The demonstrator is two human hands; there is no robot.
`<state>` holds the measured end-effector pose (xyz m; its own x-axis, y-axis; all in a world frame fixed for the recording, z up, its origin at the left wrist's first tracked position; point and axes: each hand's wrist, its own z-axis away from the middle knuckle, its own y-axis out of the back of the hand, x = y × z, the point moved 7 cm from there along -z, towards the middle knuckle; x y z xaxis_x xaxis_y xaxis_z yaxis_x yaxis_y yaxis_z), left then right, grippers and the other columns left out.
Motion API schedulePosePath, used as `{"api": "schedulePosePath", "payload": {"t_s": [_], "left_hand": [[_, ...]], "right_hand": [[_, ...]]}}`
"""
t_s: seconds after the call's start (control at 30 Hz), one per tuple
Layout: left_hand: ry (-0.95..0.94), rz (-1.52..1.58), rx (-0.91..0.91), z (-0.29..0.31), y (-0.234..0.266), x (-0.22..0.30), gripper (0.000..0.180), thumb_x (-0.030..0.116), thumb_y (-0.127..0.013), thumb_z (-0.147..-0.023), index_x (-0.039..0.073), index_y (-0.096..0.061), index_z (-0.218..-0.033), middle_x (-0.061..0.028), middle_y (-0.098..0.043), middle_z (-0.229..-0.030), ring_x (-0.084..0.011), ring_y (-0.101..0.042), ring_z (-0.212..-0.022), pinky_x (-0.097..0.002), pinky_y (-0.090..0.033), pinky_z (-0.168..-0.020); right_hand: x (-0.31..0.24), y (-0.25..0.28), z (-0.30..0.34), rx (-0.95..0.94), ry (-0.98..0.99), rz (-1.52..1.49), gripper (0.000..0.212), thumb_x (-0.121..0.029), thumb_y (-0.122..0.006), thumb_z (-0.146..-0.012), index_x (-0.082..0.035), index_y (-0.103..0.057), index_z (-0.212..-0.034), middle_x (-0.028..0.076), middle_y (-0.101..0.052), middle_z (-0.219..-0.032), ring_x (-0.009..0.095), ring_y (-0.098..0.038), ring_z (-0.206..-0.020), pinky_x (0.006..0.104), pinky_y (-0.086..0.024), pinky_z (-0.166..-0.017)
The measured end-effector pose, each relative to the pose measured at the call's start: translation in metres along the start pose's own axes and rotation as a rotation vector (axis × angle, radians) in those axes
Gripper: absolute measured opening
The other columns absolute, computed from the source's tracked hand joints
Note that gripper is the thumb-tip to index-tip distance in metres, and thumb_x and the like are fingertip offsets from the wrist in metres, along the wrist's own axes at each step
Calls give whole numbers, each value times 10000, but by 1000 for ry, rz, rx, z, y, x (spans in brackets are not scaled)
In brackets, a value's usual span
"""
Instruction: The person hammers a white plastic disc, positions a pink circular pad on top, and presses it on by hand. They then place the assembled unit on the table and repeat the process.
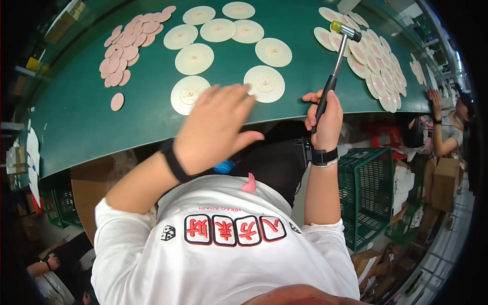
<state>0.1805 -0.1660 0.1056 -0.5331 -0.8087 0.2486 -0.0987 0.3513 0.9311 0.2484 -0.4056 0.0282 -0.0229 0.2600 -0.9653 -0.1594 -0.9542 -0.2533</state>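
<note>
My left hand (216, 124) reaches over the near edge of the green table with its fingers stretched out, holding nothing. Its fingertips partly cover a cream disc with a raised hub (183, 96); another cream disc (267, 89) is close by on the right. Several more hubbed discs (194, 58) spread toward the far side. My right hand (328, 119) grips a two-faced hammer (334, 73) by its black handle. The hammer's head, yellow at one end and black at the other, points up and away, in front of a pile of cream discs with pink centres (378, 63).
Small pink discs (127, 43) lie heaped at the far left, with one single pink disc (117, 102) nearer me. A co-worker's hand (435, 104) rests at the table's right end. Below the table on the right stand green crates (366, 198) and a cardboard box (446, 183).
</note>
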Motion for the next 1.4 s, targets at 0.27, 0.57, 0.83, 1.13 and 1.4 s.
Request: {"api": "schedulePosePath", "payload": {"t_s": [0.27, 0.57, 0.83, 1.13, 1.4], "left_hand": [[16, -103, -14, -5, -40, 19, 723, 463, -759, -838, 25, -559, -1379, -146, -534, -1457, -322, -484, -1357, -480, -374, -1147], [17, -60, -18, 10, -40, 13, 687, 426, -776, -826, 95, -570, -1392, -118, -519, -1460, -317, -464, -1366, -506, -367, -1149], [11, -33, -28, 11, -42, 11, 692, 434, -772, -829, 102, -562, -1399, -118, -519, -1457, -314, -458, -1369, -525, -342, -1161], [-37, 154, 0, 5, -44, 40, 709, 429, -778, -823, 47, -554, -1377, -137, -523, -1444, -318, -453, -1372, -530, -296, -1186], [80, 8, 67, -2, -29, 3, 673, 386, -771, -845, 49, -541, -1381, -144, -515, -1473, -300, -427, -1425, -530, -296, -1192]], "right_hand": [[-10, 19, 97, -67, 69, 673, 205, -200, -504, -1092, -17, -597, -1097, 33, -621, -778, 49, -457, -528, 218, -370, -485], [-28, 4, 138, -102, 287, 1021, 350, -61, -605, -1008, 15, -590, -1350, 209, -706, -985, 303, -691, -750, 335, -542, -700], [-28, 0, 134, -139, 256, 1111, 381, -48, -568, -1025, 18, -557, -1400, 174, -728, -953, 245, -715, -818, 316, -542, -755], [-15, 0, 128, -161, 228, 1210, 373, -79, -594, -1015, -9, -577, -1381, 237, -731, -1029, 367, -743, -871, 357, -562, -732], [-25, 11, 123, -139, 248, 1008, 384, -102, -595, -1025, -10, -563, -1396, 193, -693, -909, 290, -681, -755, 328, -538, -687]]}}
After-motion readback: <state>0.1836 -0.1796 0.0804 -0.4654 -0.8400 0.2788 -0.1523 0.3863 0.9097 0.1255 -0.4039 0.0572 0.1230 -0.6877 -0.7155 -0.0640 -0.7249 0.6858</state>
